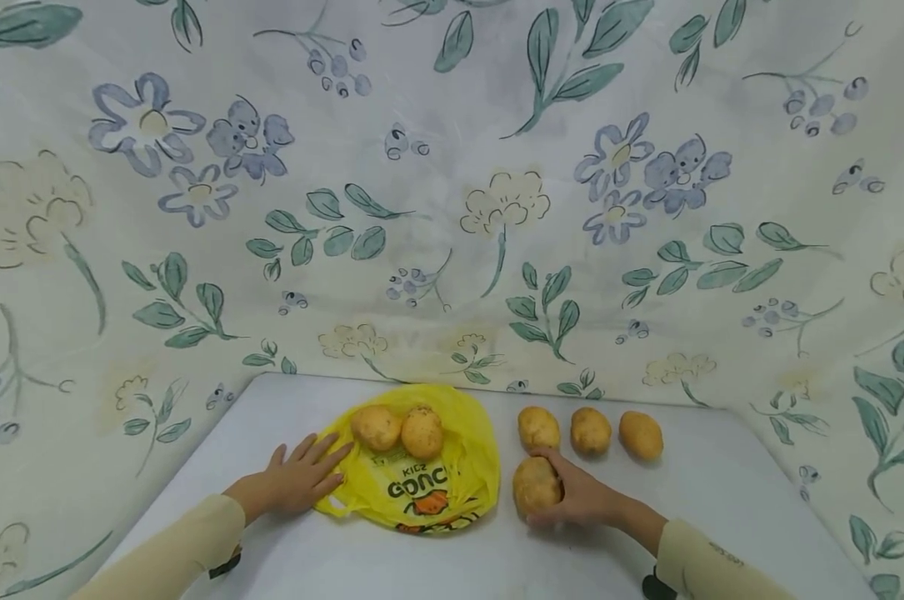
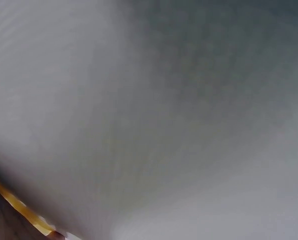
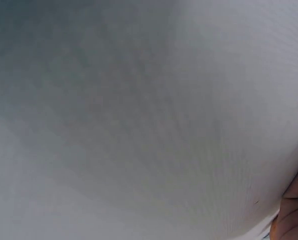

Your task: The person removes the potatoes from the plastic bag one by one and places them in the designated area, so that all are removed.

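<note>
In the head view my right hand [image 1: 582, 493] grips a large potato [image 1: 536, 487] from its right side, thumb at the near end and fingers round the far end. My left hand [image 1: 305, 477] lies with fingers spread, fingertips on the left edge of a flattened yellow plastic bag [image 1: 466, 467]. Two potatoes, a left one [image 1: 375, 428] and a right one [image 1: 422, 432], sit side by side on the bag's far half. Both wrist views show mostly blurred tabletop, with a bit of the left hand [image 2: 9, 220] and of the right hand [image 3: 294, 215] in the lower corners.
Beyond the right hand, three potatoes form a row: one on the left [image 1: 538, 428], one in the middle [image 1: 590, 431] and one on the right [image 1: 641, 436]. All stand on a white table [image 1: 272, 417]. A floral cloth [image 1: 437, 250] hangs behind its far edge and at both sides.
</note>
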Tool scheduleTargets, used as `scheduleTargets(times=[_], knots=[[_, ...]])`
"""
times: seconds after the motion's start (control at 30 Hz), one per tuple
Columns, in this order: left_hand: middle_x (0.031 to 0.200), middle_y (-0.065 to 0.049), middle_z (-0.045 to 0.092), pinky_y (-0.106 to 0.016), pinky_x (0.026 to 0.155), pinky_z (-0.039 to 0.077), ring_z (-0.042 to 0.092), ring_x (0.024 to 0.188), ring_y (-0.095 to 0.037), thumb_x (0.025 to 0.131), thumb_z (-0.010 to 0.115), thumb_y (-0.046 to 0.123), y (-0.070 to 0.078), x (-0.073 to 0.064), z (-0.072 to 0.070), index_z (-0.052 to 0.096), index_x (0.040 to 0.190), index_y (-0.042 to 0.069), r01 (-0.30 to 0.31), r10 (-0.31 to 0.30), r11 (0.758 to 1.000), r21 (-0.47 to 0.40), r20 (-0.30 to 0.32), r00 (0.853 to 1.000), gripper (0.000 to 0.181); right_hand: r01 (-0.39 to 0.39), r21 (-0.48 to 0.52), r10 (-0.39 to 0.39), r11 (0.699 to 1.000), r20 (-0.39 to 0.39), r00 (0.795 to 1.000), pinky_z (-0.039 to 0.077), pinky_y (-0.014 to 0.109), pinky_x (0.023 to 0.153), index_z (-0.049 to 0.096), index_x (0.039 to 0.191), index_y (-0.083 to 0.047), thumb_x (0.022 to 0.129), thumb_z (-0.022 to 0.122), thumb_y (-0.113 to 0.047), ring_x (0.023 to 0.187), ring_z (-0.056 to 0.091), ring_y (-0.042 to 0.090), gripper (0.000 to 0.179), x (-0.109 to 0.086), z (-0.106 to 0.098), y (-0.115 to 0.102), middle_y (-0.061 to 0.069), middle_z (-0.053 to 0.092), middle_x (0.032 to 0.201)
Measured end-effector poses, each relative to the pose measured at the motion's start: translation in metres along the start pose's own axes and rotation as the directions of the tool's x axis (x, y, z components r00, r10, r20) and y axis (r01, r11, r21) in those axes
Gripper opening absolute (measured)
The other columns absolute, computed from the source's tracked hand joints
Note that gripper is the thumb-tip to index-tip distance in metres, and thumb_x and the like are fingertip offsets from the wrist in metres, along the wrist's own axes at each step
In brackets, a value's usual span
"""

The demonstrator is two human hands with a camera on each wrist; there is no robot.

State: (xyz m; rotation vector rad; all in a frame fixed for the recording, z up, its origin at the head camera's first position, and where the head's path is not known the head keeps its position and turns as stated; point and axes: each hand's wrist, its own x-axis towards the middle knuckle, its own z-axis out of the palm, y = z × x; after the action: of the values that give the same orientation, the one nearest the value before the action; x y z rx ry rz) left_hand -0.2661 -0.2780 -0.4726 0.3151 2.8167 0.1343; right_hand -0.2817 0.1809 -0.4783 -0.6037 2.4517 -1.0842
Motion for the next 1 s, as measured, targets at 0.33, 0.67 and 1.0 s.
scheduleTargets(times=[0.33, 0.67, 1.0], knots=[[0.155, -0.011, 0.013, -0.073, 0.099, 0.004, 0.012, 0.138, -0.043, 0.091, 0.027, 0.064, 0.001, -0.003, 0.000, 0.024, 0.146, 0.028, -0.003, 0.003, 1.000, -0.002, 0.019, 1.000, 0.066, -0.011, 0.026, 0.010, 1.000, 0.006, 1.000, 0.042, 0.046, 0.090, 0.024, 0.141, -0.021, 0.070, 0.077, -0.044, 0.111, 0.046, 0.021, 0.092, -0.002, 0.001, -0.002, 0.009, 0.043, 0.131], [0.155, -0.012, 0.014, -0.073, 0.100, 0.004, 0.012, 0.138, -0.044, 0.092, 0.030, 0.062, 0.005, -0.005, -0.009, 0.025, 0.146, 0.025, -0.006, 0.006, 1.000, 0.001, 0.011, 1.000, 0.066, -0.041, -0.008, 0.041, 0.999, -0.010, 0.999, 0.041, 0.050, 0.091, 0.023, 0.141, -0.025, 0.067, 0.077, -0.048, 0.114, 0.046, 0.023, 0.095, 0.001, 0.000, -0.001, 0.009, 0.041, 0.135], [0.154, -0.013, 0.013, -0.074, 0.099, 0.003, 0.010, 0.138, -0.045, 0.091, 0.032, 0.062, 0.007, -0.004, -0.013, 0.023, 0.147, 0.025, -0.006, 0.006, 1.000, 0.011, 0.014, 1.000, 0.067, -0.027, -0.002, 0.027, 1.000, 0.002, 1.000, 0.043, 0.044, 0.088, 0.022, 0.142, -0.021, 0.067, 0.078, -0.044, 0.109, 0.047, 0.021, 0.096, 0.002, -0.006, -0.007, 0.008, 0.043, 0.130]])
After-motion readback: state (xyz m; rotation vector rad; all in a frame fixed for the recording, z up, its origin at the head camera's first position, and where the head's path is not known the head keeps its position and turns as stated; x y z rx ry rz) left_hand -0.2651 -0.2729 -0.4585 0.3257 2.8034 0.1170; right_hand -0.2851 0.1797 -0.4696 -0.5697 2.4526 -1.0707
